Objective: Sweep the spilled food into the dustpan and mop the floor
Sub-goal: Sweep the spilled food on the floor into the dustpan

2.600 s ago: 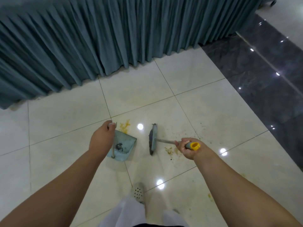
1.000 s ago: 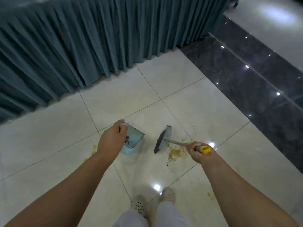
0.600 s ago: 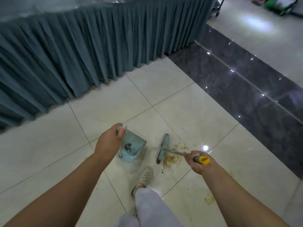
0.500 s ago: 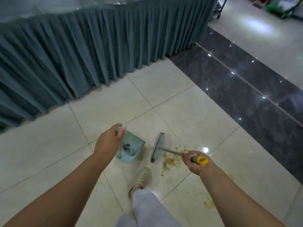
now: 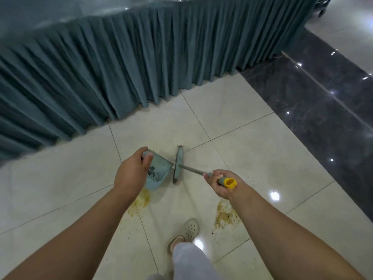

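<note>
Pale glossy floor tiles (image 5: pixel 232 118) run up to a pleated teal table skirt (image 5: pixel 121 67) along the back, with a band of dark polished stone (image 5: pixel 323 108) at the right edge. At the left, the person's left hand (image 5: pixel 131 174) curls round the upright handle of a light blue dustpan (image 5: pixel 159 170), whose open lip faces right and rests on the tile; dark debris lies inside it. Just below the pan a yellowish food smear (image 5: pixel 141 201) stains the floor. Just beside the pan's lip stands the broom head (image 5: pixel 178 166), edge-on, its thin metal shaft slanting down to the right hand (image 5: pixel 220 182), which wraps the grey and yellow grip. Further right and nearer the shoe (image 5: pixel 188 229), a second patch of spilled food (image 5: pixel 225 214) sits on the tile. The spill looks wet and pasty, likely to smear rather than roll, so short firm strokes seem wise. Both tools look light plastic and are best taken by their handles, as they are now.
</note>
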A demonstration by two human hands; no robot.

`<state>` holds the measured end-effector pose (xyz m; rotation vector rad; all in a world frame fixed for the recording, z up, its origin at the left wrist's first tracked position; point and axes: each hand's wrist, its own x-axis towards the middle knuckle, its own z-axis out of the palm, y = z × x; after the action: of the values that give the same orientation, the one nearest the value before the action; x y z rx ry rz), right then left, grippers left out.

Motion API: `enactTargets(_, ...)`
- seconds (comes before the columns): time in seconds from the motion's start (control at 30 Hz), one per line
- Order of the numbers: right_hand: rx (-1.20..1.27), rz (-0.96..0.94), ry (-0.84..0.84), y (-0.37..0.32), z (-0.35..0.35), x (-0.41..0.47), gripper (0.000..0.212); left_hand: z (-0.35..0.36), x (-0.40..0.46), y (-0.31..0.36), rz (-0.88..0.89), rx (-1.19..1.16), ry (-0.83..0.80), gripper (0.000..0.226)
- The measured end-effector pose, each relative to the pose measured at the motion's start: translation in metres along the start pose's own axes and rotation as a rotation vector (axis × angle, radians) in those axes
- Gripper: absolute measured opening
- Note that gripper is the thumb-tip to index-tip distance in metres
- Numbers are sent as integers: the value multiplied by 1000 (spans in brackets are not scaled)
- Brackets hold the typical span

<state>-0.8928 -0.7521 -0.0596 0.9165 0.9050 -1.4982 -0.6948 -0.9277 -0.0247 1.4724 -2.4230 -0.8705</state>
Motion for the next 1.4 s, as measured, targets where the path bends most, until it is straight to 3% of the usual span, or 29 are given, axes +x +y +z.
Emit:
enactTargets(0.23, 10, 53, 13, -44, 49, 44, 23, 17, 50, 19, -36, 39, -16, 44)
enactTargets(0.43, 205, -12, 33, -90, 44, 50, 44, 33, 80, 47, -46, 15, 0, 44)
enactTargets(0.73, 558, -162, 119, -142, -27, 7, 44, 77, 97, 104, 71, 51, -128, 44)
enactTargets(0.93, 793, -230, 162, -143, -87, -37, 43, 106, 91, 149, 188, 71, -200, 46)
enactTargets(1.2, 938, -298, 202, -120, -141, -69, 48, 131, 85, 195, 316, 91, -269, 46)
enactTargets(1.4, 861, -343, 225, -121, -146, -76, 48, 136, 105, 212, 375, 96, -280, 47)
